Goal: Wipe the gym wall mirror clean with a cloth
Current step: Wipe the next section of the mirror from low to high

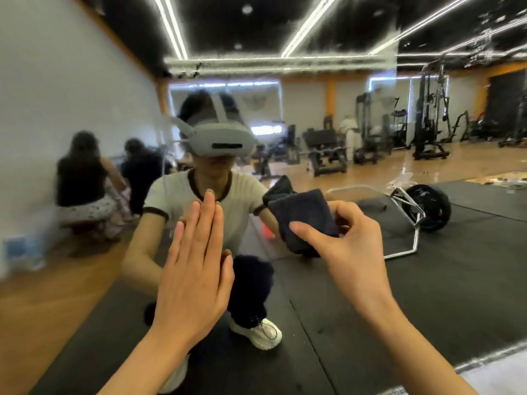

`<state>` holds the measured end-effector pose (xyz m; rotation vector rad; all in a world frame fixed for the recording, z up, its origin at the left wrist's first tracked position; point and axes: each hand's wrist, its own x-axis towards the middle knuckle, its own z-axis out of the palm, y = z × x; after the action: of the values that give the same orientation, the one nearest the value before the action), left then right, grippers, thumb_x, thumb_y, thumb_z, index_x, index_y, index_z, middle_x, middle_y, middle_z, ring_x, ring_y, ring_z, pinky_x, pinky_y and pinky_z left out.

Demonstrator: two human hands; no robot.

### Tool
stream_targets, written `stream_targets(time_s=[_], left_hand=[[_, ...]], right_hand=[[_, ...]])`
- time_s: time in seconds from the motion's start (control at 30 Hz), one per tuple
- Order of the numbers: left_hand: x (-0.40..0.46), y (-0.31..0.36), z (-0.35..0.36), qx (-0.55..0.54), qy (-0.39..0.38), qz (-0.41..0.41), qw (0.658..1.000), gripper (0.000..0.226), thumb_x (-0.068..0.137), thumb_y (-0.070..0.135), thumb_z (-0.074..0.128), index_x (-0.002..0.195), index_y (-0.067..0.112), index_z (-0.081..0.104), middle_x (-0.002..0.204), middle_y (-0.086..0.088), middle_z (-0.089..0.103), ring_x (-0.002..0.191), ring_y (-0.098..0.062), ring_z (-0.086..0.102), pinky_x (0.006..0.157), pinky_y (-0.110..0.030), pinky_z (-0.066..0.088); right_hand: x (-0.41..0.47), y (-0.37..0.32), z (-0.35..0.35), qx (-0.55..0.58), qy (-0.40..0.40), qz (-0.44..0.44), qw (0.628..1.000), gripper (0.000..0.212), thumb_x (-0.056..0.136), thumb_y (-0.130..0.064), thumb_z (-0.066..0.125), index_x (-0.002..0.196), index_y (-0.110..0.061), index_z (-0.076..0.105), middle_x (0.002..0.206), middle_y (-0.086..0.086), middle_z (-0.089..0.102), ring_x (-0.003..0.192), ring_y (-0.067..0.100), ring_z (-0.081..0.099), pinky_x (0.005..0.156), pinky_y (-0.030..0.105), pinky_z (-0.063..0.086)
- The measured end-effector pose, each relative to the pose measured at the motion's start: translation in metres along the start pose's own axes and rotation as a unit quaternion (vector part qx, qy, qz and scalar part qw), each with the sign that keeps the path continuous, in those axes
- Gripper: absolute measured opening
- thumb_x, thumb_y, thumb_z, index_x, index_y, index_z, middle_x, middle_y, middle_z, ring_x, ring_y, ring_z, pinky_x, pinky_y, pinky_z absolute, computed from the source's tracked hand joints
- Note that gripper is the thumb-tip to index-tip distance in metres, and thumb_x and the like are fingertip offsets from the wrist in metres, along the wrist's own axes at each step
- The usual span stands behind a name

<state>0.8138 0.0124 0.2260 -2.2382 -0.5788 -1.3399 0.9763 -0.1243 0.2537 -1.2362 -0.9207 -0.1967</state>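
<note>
Head view: our right hand (350, 240) grips the cloth (303, 220) on the mirror (427, 266); left hand (196, 260) flat, seemingly bracing. Next, sweep toward three o'clock.

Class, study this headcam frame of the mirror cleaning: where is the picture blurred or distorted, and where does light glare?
Head view: the left edge smears, blurring the reflected people; ceiling light strips bend and glare, the wide lens curving them; the left hand, the right hand and the dark cloth stay fairly sharp.
</note>
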Motion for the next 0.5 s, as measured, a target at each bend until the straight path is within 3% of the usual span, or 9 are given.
stream_targets(time_s=[0.07,0.13,0.2,0.27,0.33,0.4,0.5], left_hand=[[-0.001,0.001,-0.001,-0.014,-0.005,-0.002,1.0,0.071,0.099,0.026,0.038,0.16,0.0,0.014,0.17,-0.012,0.002,0.157,-0.025,0.0,0.127,-0.034,-0.005],[-0.001,0.003,-0.004,-0.028,-0.001,-0.007,1.0,0.072,0.098,0.025,0.04,0.16,0.001,0.014,0.17,-0.011,0.001,0.157,-0.024,-0.001,0.126,-0.034,-0.005],[0.001,0.007,-0.007,-0.04,0.012,-0.011,0.999,0.073,0.097,0.023,0.043,0.16,0.0,0.013,0.17,-0.01,0.0,0.157,-0.023,-0.002,0.126,-0.034,-0.005],[0.006,0.01,-0.01,-0.046,0.027,-0.012,0.999,0.075,0.096,0.021,0.046,0.16,0.0,0.013,0.17,-0.009,-0.001,0.157,-0.022,-0.003,0.126,-0.034,-0.006],[0.013,0.008,-0.011,-0.041,0.03,-0.012,0.999,0.077,0.095,0.018,0.051,0.159,-0.001,0.014,0.17,-0.011,0.002,0.157,-0.022,-0.003,0.126,-0.034,-0.005],[0.018,0.001,-0.013,-0.026,0.03,-0.007,0.999,0.076,0.095,0.019,0.051,0.159,-0.001,0.015,0.169,-0.014,0.006,0.157,-0.024,-0.002,0.127,-0.035,-0.005],[0.019,-0.017,-0.018,-0.002,0.035,0.005,0.999,0.071,0.096,0.022,0.046,0.158,-0.001,0.019,0.169,-0.015,0.011,0.157,-0.025,0.0,0.126,-0.034,-0.005]], right_hand=[[0.0,-0.007,-0.009,0.021,0.102,-0.06,0.993,0.028,0.079,-0.015,0.084,0.087,-0.019,0.058,0.095,0.003,0.063,0.079,0.006,0.056,0.07,0.013,0.044],[0.004,-0.008,-0.012,-0.05,0.188,-0.184,0.964,0.035,0.08,-0.001,0.08,0.091,-0.016,0.051,0.102,0.004,0.053,0.089,0.011,0.051,0.078,0.015,0.042],[0.011,0.003,-0.002,-0.106,0.179,-0.272,0.94,0.038,0.074,0.011,0.077,0.099,-0.007,0.054,0.109,0.005,0.05,0.1,0.016,0.049,0.086,0.017,0.04],[0.013,0.017,0.018,-0.151,0.121,-0.322,0.927,0.04,0.072,0.008,0.078,0.105,-0.003,0.057,0.11,0.009,0.056,0.102,0.019,0.049,0.09,0.018,0.037],[0.006,0.029,0.033,-0.21,0.09,-0.363,0.903,0.036,0.079,-0.015,0.082,0.107,-0.008,0.061,0.112,0.011,0.063,0.1,0.022,0.051,0.088,0.025,0.035],[-0.004,0.038,0.039,-0.261,0.107,-0.399,0.873,0.036,0.089,-0.042,0.074,0.103,-0.008,0.07,0.114,0.009,0.067,0.107,0.024,0.053,0.095,0.032,0.037],[-0.008,0.046,0.042,-0.214,0.079,-0.429,0.874,0.029,0.094,-0.027,0.068,0.112,-0.004,0.065,0.129,0.009,0.055,0.129,0.028,0.049,0.118,0.036,0.032]])
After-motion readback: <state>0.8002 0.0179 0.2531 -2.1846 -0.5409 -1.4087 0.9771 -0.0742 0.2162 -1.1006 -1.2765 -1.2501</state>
